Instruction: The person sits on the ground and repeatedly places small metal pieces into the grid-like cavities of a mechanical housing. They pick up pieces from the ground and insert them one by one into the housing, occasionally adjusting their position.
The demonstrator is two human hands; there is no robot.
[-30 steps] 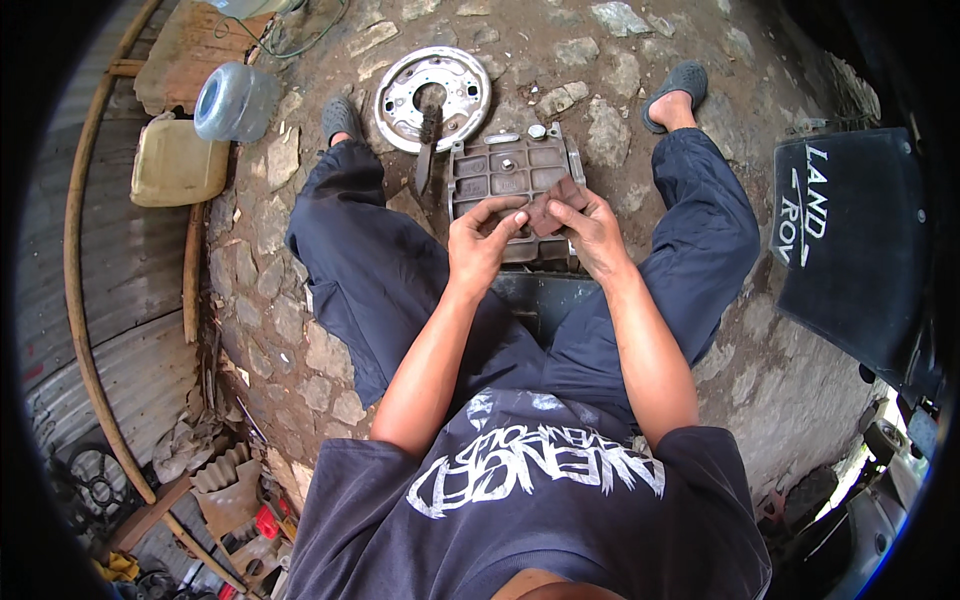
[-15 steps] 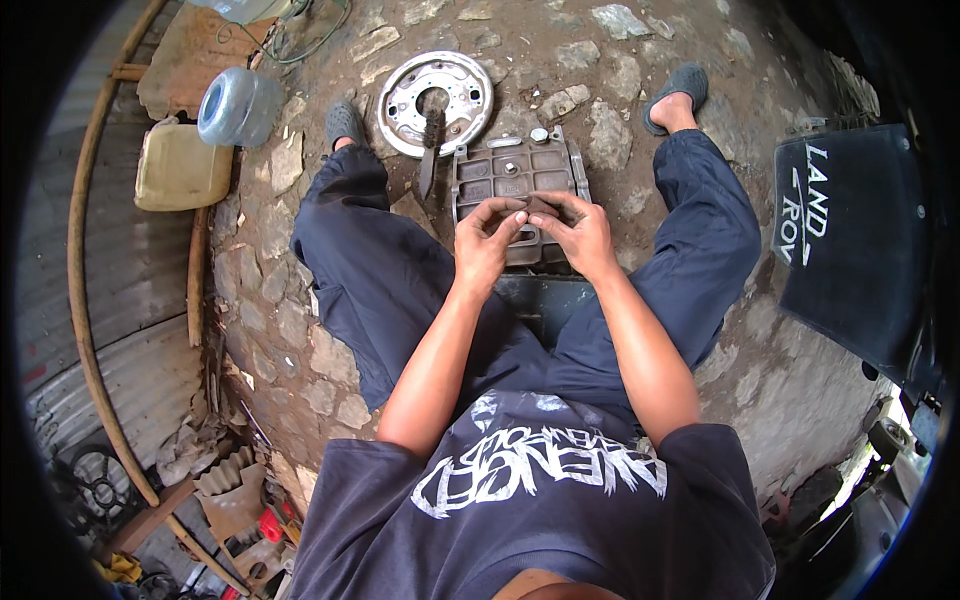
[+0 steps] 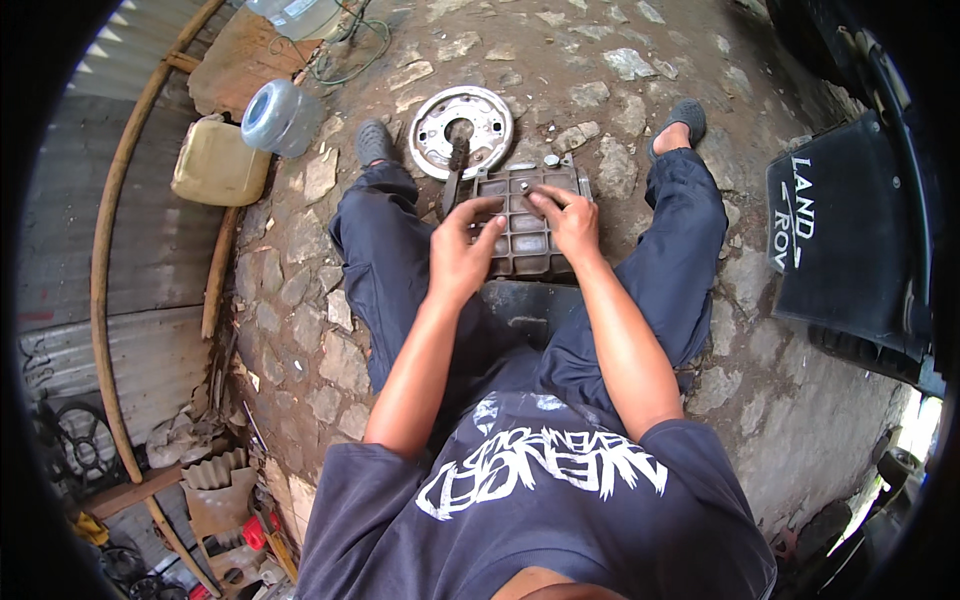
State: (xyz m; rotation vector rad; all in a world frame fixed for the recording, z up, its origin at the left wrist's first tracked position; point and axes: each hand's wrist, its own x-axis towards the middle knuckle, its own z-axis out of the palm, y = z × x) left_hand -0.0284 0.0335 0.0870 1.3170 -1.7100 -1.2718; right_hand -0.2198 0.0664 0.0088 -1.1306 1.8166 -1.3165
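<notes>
A ribbed grey metal casing (image 3: 527, 243) lies between my legs, with a small bolt (image 3: 524, 185) standing on its upper part. Over the casing's left side, my left hand (image 3: 465, 250) is open, thumb and fingers apart, with nothing visible between them. The fingertips of my right hand (image 3: 572, 225) come together in a pinch close beside that bolt. Whatever they hold is too small to make out. Another bolt head (image 3: 551, 160) shows at the casing's far edge. Beyond my left hand, a dark-bristled brush (image 3: 455, 180) leans across a round metal plate (image 3: 428, 140).
A dark box-like support (image 3: 530, 305) shows below the casing. To the left are a beige jerrycan (image 3: 215, 165), a clear plastic jug (image 3: 285, 118) and a wooden pole (image 3: 103, 260). A black panel with white lettering (image 3: 850, 230) stands at the right. Uneven stones (image 3: 340, 360) pave the ground.
My hands, earlier together at the fingertips, have separated. The left moved left with its fingers parted; the right is at the bolt. The whole view has shifted slightly.
</notes>
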